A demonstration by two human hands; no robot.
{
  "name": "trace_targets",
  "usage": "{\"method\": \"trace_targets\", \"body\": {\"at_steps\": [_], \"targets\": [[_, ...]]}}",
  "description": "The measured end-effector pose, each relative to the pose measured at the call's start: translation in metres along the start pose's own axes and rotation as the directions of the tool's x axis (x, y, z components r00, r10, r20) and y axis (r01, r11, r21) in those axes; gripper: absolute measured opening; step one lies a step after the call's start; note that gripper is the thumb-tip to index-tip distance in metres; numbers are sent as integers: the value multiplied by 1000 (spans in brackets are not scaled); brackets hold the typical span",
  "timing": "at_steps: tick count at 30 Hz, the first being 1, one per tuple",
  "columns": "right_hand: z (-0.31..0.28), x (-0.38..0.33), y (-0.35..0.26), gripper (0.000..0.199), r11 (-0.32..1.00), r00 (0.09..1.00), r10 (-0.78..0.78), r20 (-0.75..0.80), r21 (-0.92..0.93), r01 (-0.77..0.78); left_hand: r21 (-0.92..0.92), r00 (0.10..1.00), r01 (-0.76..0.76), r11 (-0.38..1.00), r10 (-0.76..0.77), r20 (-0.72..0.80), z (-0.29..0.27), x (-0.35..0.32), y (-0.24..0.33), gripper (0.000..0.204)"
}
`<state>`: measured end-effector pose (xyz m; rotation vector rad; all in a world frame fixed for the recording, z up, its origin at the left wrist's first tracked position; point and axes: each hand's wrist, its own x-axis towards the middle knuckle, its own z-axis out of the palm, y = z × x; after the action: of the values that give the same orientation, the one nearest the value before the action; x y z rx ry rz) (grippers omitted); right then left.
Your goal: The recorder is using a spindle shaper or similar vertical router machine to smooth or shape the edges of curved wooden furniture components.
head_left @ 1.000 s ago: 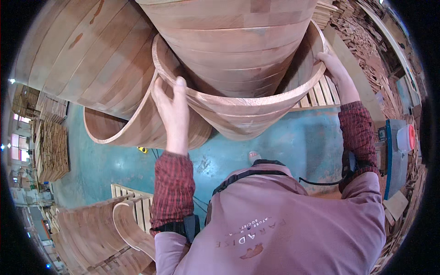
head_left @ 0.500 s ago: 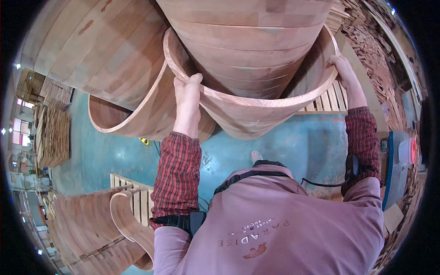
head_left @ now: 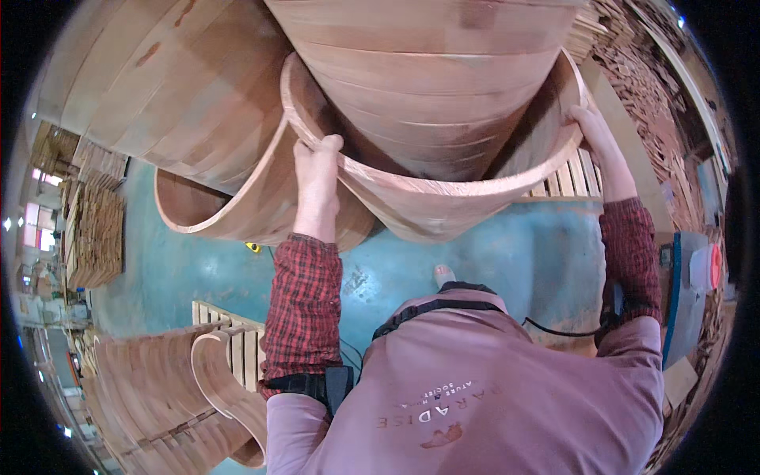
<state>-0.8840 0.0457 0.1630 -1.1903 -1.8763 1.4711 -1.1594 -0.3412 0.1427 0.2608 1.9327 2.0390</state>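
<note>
A large curved wooden panel (head_left: 427,218), built of joined strips, opens upward like a trough in front of me. My left hand (head_left: 317,174) is closed over the left part of its near rim, thumb on top. At the right side of that rim, my right hand (head_left: 592,136) grips the edge, its lower fingers hidden by the wood. Another big curved panel (head_left: 427,71) lies nested inside the trough, bulging toward me. To the left, a similar pair shows: an outer curved panel (head_left: 178,207) with a broad one (head_left: 174,95) inside it.
A slatted pallet (head_left: 566,176) sits behind the held panel at right. More curved panels (head_left: 150,388) rest on a pallet at lower left. Wood stacks (head_left: 95,233) stand far left, and piled wood pieces (head_left: 641,103) far right. A cable (head_left: 562,328) hangs near my right arm.
The near rim of the held panel sits slightly lower and closer to me, with both hands moving along with it. Their grip looks the same.
</note>
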Motion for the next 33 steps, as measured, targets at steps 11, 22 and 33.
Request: {"method": "trace_targets", "body": {"at_steps": [11,22,33], "targets": [[-1,-6,-8,23,1000,998,20,60,-17,-19,87,996,-73,994,76,-38,-5,13,-14,46],[-28,30,33,27,985,990,-134,35,-105,137,251,997,-67,966,72,-13,2,22,-15,73],[-6,0,49,82,853,977,187,-106,511,-108,-42,996,-31,999,28,-85,-20,-14,-17,92]]}}
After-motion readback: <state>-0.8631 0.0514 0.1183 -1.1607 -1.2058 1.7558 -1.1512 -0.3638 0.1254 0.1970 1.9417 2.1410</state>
